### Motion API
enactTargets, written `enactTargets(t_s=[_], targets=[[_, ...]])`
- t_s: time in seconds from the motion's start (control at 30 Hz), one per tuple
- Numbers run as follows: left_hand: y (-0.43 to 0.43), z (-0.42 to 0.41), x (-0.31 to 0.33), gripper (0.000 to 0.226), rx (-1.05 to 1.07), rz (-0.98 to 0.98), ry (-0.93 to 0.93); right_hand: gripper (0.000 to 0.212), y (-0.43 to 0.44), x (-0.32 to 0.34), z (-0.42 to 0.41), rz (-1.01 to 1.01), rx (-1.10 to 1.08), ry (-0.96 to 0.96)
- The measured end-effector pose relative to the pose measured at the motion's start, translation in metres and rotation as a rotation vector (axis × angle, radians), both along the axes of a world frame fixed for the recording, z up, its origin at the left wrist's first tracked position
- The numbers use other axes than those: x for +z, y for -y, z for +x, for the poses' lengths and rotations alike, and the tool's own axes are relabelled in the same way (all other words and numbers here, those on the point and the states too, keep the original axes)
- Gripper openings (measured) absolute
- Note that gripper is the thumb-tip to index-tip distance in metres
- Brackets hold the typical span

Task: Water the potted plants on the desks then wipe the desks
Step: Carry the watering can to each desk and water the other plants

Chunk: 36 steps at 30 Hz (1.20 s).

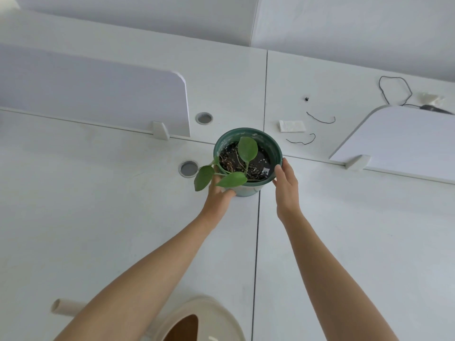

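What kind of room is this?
Probably an office: joined white desks with low divider panels and round cable holes. Both hands touch a potted plant.

One pot, two hands.

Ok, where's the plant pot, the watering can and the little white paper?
Pot (277, 148), head view, on the green inner wall.
Watering can (216, 313), head view, on its cream top.
Paper (292, 125), head view, on its middle.
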<state>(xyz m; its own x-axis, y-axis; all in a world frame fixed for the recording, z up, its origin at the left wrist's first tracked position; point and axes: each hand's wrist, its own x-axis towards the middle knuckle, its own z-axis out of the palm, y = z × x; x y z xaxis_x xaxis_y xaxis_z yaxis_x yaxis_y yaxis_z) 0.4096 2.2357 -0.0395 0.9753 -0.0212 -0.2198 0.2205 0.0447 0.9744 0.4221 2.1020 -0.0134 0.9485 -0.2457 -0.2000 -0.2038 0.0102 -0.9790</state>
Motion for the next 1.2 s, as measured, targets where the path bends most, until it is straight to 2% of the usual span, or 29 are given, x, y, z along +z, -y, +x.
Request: enactTargets(t_s=[0.07,0.17,0.23,0.33,0.5,0.67,0.73,0.8,0.9,0.97,1.07,1.2], targets=[[-0.003,-0.002,0.000,0.056,-0.007,-0.007,-0.008,0.031,0.004,0.002,-0.002,0.009,-0.012,-0.013],[-0.009,0.002,0.003,0.046,0.018,0.007,0.003,0.045,0.002,-0.002,-0.014,0.011,-0.094,-0.017],[-0.010,0.005,0.005,0.040,0.018,0.002,0.026,0.041,-0.004,-0.006,-0.020,0.011,-0.073,0.041],[-0.004,0.005,0.009,0.048,-0.007,-0.013,-0.007,0.040,-0.013,-0.009,-0.019,0.002,-0.033,0.075],[0.005,-0.004,0.006,0.052,-0.036,0.025,-0.055,0.043,-0.010,-0.008,-0.008,0.007,-0.045,0.010],[0.001,-0.010,0.010,0.050,-0.073,0.176,-0.072,0.046,-0.006,0.006,-0.016,0.013,-0.005,-0.035],[-0.005,-0.016,0.008,0.068,-0.131,0.282,-0.070,0.052,-0.005,0.008,-0.028,0.015,-0.009,-0.067],[-0.015,-0.026,0.008,0.076,-0.212,0.395,-0.127,0.054,-0.005,0.010,-0.047,-0.009,-0.001,-0.093],[-0.037,-0.043,0.011,0.063,-0.322,0.472,-0.253,0.049,-0.003,0.016,-0.086,-0.041,0.024,-0.110],[-0.054,-0.057,0.020,0.050,-0.324,0.484,-0.260,0.045,0.000,0.021,-0.111,-0.068,0.039,-0.113],[-0.078,-0.085,0.040,0.039,-0.272,0.536,-0.196,0.037,0.003,0.027,-0.145,-0.119,0.034,-0.125],[-0.108,-0.133,0.063,0.035,-0.080,0.554,-0.046,0.021,0.003,0.033,-0.189,-0.302,0.020,-0.064]])
